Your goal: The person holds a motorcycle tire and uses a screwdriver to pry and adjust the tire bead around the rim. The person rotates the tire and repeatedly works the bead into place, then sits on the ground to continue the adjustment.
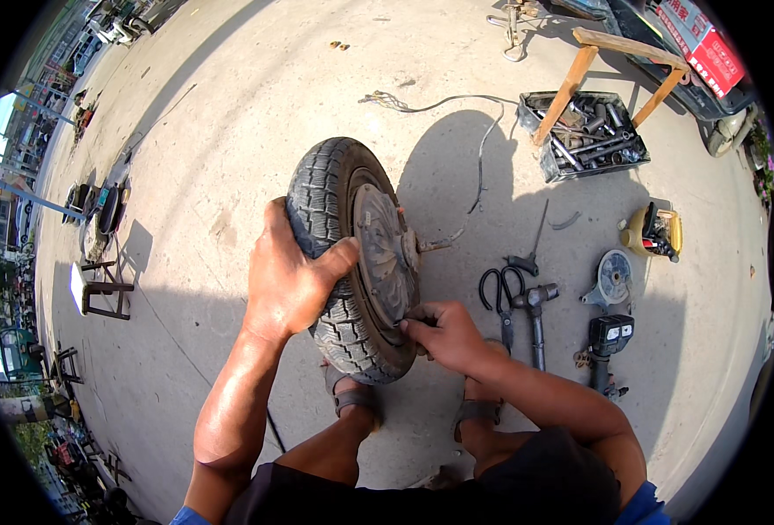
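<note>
Between my arms a small wheel stands upright on its black, treaded tyre (pixel 324 206), tilted a little. Its dusty metal hub (pixel 381 249) faces right, and a short axle sticks out of it. My left hand (pixel 292 278) grips the tyre from the left, thumb over the sidewall, the other fingers partly hidden behind the tread. Low on the right side of the wheel, my right hand (pixel 446 336) is closed in a pinch at the rim's edge. What lies between those fingertips is too small to make out. My sandalled feet are on either side below the wheel.
Right of the wheel lie black-handled scissors (pixel 505 302), a hammer (pixel 537 319), a black-handled spike tool (pixel 527 261), a round metal cover (pixel 613 278) and a power tool (pixel 608 341). Beyond are a crate (pixel 598 170) of tools, a yellow container (pixel 637 231) and a loose cable (pixel 485 144). A stool (pixel 105 289) stands left.
</note>
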A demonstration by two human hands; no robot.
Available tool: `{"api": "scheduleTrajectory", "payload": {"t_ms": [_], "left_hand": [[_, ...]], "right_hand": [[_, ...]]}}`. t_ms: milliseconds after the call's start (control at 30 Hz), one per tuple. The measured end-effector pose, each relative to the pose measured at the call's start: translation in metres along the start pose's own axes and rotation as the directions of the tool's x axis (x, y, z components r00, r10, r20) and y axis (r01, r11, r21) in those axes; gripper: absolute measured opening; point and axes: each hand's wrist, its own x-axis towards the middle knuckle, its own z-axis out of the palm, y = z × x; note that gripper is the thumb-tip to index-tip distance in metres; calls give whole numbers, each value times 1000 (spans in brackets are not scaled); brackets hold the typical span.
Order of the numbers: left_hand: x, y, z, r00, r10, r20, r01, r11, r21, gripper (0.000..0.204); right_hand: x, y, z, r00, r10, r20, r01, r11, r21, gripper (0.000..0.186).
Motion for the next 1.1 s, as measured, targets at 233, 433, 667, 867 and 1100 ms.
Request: {"api": "scheduleTrajectory", "payload": {"t_ms": [233, 433, 667, 867, 1100], "left_hand": [[-2, -1, 0, 997, 63, -32, -62, 997, 40, 76], [-2, -1, 2, 997, 64, -37, -63, 997, 42, 77], [-3, -2, 3, 997, 68, -31, -66, 996, 61, 78], [-5, 0, 3, 998, 53, -23, -52, 997, 49, 78], [-4, -2, 3, 997, 67, -38, -66, 997, 38, 79]], "right_hand": [[-3, -13, -1, 998, 57, 0, -57, 998, -8, 24], [-4, -5, 2, 998, -64, -24, 63, 997, -36, 25], [0, 4, 3, 982, -183, -34, 175, 968, -178, 26], [-3, -5, 5, 953, -300, -39, 271, 904, -331, 23], [-2, -2, 4, 959, -281, -27, 252, 896, -366, 25]]}}
